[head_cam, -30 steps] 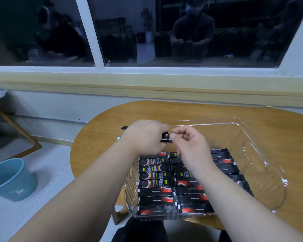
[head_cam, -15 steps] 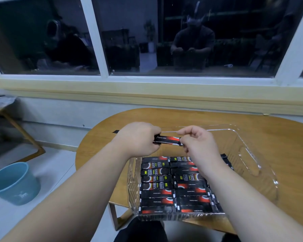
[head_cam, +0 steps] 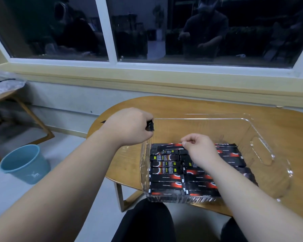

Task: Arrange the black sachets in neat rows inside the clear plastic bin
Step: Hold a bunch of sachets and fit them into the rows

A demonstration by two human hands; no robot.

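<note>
Black sachets (head_cam: 166, 179) fill rows in the clear plastic bin (head_cam: 262, 151) beneath the right hand (head_cam: 198, 147), which pinches a single sachet (head_cam: 170, 146); left hand (head_cam: 129, 127) grips spare sachets (head_cam: 150, 125); space beyond both unfilled.

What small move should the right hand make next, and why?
Probably press the sachet flat, squared to the left row, then let go: the right hand pinches its end, and it lies slightly askew at the far end of that row.

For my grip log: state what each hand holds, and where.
Left hand grips spare sachets, only their ends showing; right hand pinches one sachet by its end.
</note>
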